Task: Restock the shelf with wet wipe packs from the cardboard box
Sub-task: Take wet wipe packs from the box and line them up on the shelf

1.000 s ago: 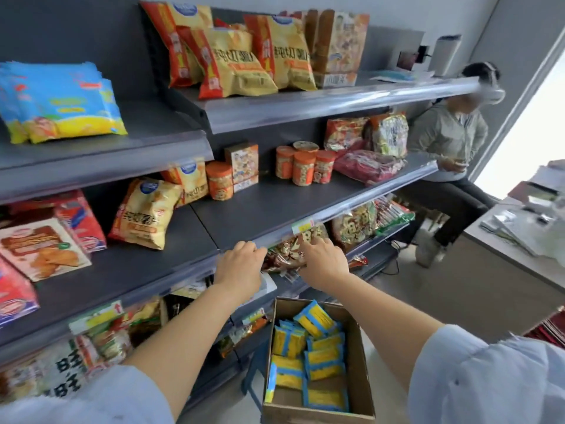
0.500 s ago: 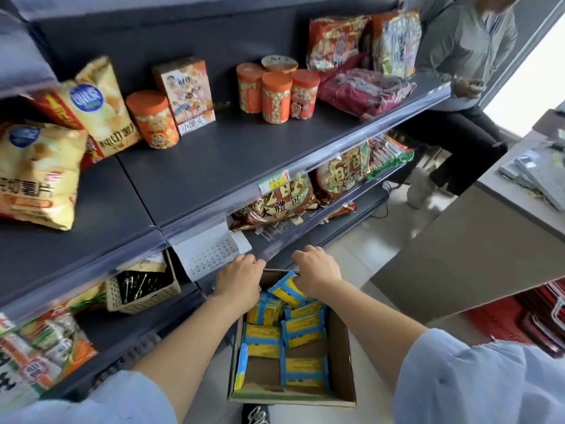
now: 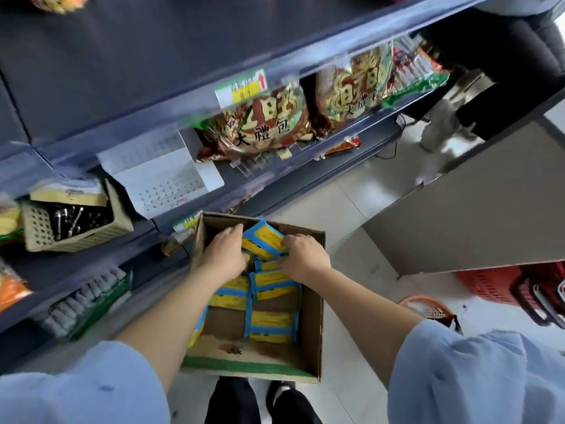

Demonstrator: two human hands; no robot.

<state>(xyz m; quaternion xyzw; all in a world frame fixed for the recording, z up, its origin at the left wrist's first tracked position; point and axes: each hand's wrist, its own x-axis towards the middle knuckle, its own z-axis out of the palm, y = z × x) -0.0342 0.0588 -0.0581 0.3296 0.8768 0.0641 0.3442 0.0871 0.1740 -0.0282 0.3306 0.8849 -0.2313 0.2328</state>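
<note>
Lowered, left hand (image 3: 224, 255) and right hand (image 3: 305, 259) seemingly grip one pack (image 3: 263, 242) (far edge of cardboard box (image 3: 315, 307)).

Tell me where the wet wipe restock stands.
Done: nothing visible; no wipe packs show on the shelf. In hand: left hand and right hand grip the top pack inside the cardboard box. Left: that pack and the other packs must reach the shelf.

Bright, even daylight, perhaps from the upper right; heavy motion blur; wide-angle curve at the edges
</note>
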